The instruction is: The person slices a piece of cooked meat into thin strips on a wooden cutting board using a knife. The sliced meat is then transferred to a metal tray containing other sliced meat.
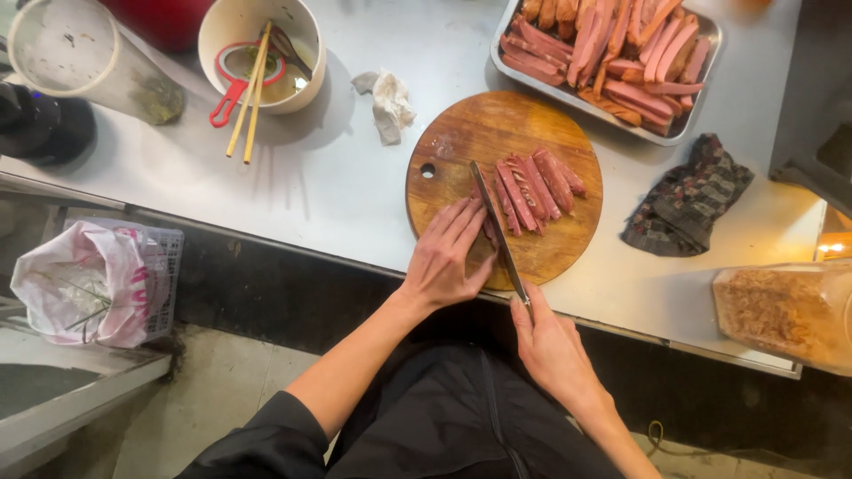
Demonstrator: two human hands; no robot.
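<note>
Slicing sausage strips (pixel 531 188) on round wooden cutting board (pixel 504 186): right hand (pixel 552 348) fingers wrapped around knife (pixel 499 232); left hand (pixel 446 257) fingers pressed together, flat beside blade.

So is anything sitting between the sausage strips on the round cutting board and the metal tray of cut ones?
Nothing visible. The sausage strips lie on the round cutting board, and the tray sits just past its upper right edge with only bare steel counter between. The dark cloth lies to the right, off that line.
</note>
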